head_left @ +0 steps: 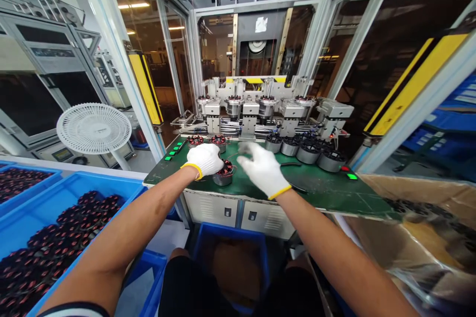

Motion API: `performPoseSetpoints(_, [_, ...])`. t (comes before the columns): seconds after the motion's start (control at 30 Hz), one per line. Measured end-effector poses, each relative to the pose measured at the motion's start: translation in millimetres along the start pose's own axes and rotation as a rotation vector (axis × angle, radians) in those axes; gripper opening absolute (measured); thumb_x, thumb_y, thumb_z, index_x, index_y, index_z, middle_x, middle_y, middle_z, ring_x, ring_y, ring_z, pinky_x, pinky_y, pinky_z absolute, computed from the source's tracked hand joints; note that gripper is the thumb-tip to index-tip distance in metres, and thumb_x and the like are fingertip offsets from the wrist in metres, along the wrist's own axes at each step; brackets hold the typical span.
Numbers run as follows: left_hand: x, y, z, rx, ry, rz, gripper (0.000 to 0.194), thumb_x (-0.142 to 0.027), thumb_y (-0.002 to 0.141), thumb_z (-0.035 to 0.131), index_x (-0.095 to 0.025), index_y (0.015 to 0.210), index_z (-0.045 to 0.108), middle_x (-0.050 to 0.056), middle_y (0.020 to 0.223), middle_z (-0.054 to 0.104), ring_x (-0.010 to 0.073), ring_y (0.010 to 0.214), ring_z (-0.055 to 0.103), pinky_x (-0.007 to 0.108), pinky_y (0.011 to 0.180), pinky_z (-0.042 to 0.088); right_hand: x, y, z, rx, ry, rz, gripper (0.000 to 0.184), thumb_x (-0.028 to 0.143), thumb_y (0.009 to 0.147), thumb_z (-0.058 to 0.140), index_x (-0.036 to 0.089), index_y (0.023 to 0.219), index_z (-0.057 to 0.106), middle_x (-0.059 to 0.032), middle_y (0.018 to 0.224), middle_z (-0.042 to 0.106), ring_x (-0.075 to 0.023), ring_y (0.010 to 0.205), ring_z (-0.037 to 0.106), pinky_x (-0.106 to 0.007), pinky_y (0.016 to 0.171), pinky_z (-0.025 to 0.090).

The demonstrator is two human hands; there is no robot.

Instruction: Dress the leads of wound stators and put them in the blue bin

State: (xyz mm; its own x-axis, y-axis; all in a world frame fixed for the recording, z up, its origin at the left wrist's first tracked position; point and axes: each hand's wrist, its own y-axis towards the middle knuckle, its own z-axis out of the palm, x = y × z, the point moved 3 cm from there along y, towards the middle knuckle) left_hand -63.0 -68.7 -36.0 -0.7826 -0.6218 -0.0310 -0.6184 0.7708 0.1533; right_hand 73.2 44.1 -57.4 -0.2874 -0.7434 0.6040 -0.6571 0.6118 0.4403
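Observation:
My left hand [203, 160], in a white glove with a yellow cuff, is bunched just left of a metal stator with dark red windings [224, 174], which stands on the green workbench [316, 190]. My right hand [262, 168], gloved the same way, is spread above the bench right of that stator, its fingertips blurred by motion. It holds nothing. Several similar stators [297, 151] stand in a row at the far side of the bench. A black cable [292, 164] lies near my right hand.
A winding machine [260, 114] stands behind the bench between yellow light curtains [147, 86]. Blue crates of stators [67, 208] lie to the left, a cardboard box [405, 228] to the right, a blue bin [230, 252] below. A white fan [93, 129] stands at left.

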Motion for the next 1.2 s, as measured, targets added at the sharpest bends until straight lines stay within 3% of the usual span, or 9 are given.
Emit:
performPoseSetpoints(0.17, [1.5,-3.7,1.4,-0.007,-0.029,-0.037,0.03,-0.037,0.066,0.057,-0.019,0.086,0.07,0.015,0.089,0.071,0.0318,0.088,0.067,0.038,0.069,0.052,5.9,-15.9,35.6,0.226,-0.224,-0.075,0.034,0.023,0.084,0.052,0.023,0.116,0.062,-0.0058,0.106,0.068,-0.0209,0.099,0.062,-0.026,0.079,0.045])
performPoseSetpoints(0.37, [4.0,-5.0,6.0,-0.004,-0.085,-0.028,0.03,-0.04,0.067,0.057,-0.021,0.086,0.069,0.012,0.092,0.07,0.0303,0.09,0.066,0.036,0.07,0.051,-19.9,-22.2,19.3,0.184,-0.838,-0.262,0.031,0.018,0.09,0.037,0.019,0.108,0.063,-0.0122,0.088,0.066,-0.0278,0.081,0.063,-0.034,0.068,0.042])
performPoseSetpoints(0.57, [11.4,-12.5,-3.8,0.015,-0.087,-0.011,0.031,-0.046,0.074,0.054,-0.022,0.086,0.07,0.011,0.092,0.07,0.0305,0.089,0.065,0.037,0.072,0.05,-30.2,-24.1,19.5,0.27,-0.949,-0.263,0.029,0.024,0.093,0.036,0.023,0.11,0.059,-0.0106,0.091,0.065,-0.0255,0.077,0.064,-0.03,0.061,0.041])
performPoseSetpoints(0.7, [10.0,-35.5,-24.2,-0.134,-0.085,0.175,0.049,-0.064,0.074,0.053,-0.029,0.105,0.067,0.007,0.098,0.068,0.0306,0.094,0.062,0.039,0.077,0.048,-28.8,-23.1,25.1,0.265,-0.909,-0.24,0.028,0.028,0.095,0.035,0.023,0.108,0.06,-0.0097,0.092,0.066,-0.0238,0.079,0.064,-0.028,0.063,0.041])
performPoseSetpoints(0.83, [2.2,-55.3,-18.7,-0.158,-0.099,0.507,0.027,-0.042,0.078,0.062,-0.028,0.099,0.07,0.007,0.097,0.067,0.0276,0.1,0.059,0.04,0.089,0.045,-30.7,-23.2,25.1,0.226,-0.911,-0.262,0.029,0.027,0.095,0.036,0.025,0.11,0.061,-0.0081,0.092,0.066,-0.0238,0.078,0.064,-0.028,0.061,0.039])
performPoseSetpoints(0.9, [17.9,-52.4,-9.5,-0.238,-0.325,0.381,0.021,-0.034,0.083,0.055,-0.026,0.095,0.071,0.005,0.097,0.069,0.0243,0.1,0.06,0.038,0.092,0.045,-32.2,-23.0,24.8,0.217,-0.904,-0.269,0.029,0.027,0.095,0.038,0.026,0.112,0.061,-0.0071,0.093,0.067,-0.0233,0.077,0.064,-0.028,0.061,0.039])
performPoseSetpoints(1.03, [76.9,-33.2,33.4,-0.311,-1.17,-0.339,0.027,-0.038,0.073,0.067,-0.018,0.091,0.069,0.003,0.082,0.071,0.0168,0.077,0.065,0.03,0.075,0.054,-32.8,-21.8,25.8,0.231,-0.898,-0.268,0.03,0.029,0.095,0.038,0.026,0.115,0.061,-0.0067,0.094,0.067,-0.0222,0.077,0.064,-0.028,0.062,0.039])
performPoseSetpoints(1.1, [92.0,-23.7,56.5,-0.256,-1.309,-0.475,0.028,-0.035,0.067,0.07,-0.014,0.085,0.068,0.003,0.071,0.069,0.0138,0.061,0.064,0.028,0.064,0.056,-32.5,-20.9,26.9,0.245,-0.908,-0.275,0.031,0.03,0.096,0.036,0.026,0.114,0.061,-0.0066,0.094,0.067,-0.0221,0.076,0.064,-0.028,0.061,0.039])
performPoseSetpoints(1.2, [103.3,-15.9,73.0,-0.194,-1.335,-0.483,0.025,-0.032,0.061,0.074,-0.014,0.077,0.069,0.003,0.064,0.067,0.0125,0.053,0.062,0.027,0.058,0.056,-34.5,-19.7,27.6,0.251,-0.925,-0.281,0.032,0.031,0.097,0.035,0.026,0.114,0.061,-0.0061,0.094,0.067,-0.0223,0.075,0.064,-0.028,0.059,0.038])
